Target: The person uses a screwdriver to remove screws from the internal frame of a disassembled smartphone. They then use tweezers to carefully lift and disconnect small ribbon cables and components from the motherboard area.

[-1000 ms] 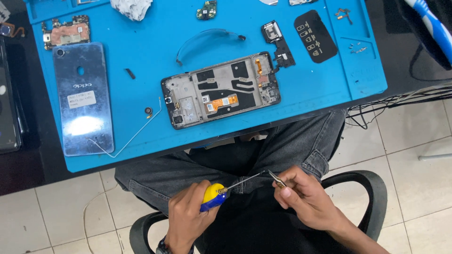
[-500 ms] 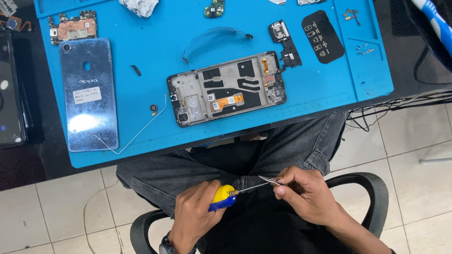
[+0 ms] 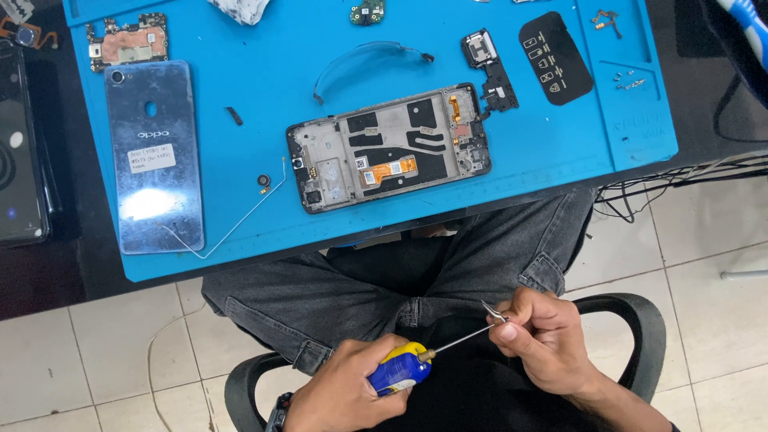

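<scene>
Blue-and-yellow plastic handle of a small screwdriver sits in the left hand, low in the scene over the lap. Fingers curled fully round the handle, closed tight on it. Thin steel shaft runs up and right from the handle to the right hand.

Right hand fingers bunched close, thumb and forefinger pinched on a pair of slim metal tweezers; the tweezer tips poke out just above the fingers, touching or just beside the screwdriver tip. Cannot tell if anything is held between the tips.

Both hands are near the body, above dark grey jeans and a black chair, well apart from the bench.

Far side: a blue rubber work mat with an opened black phone frame at its middle. Left of it lies a shiny blue phone back cover. Small circuit board at far left corner.
</scene>
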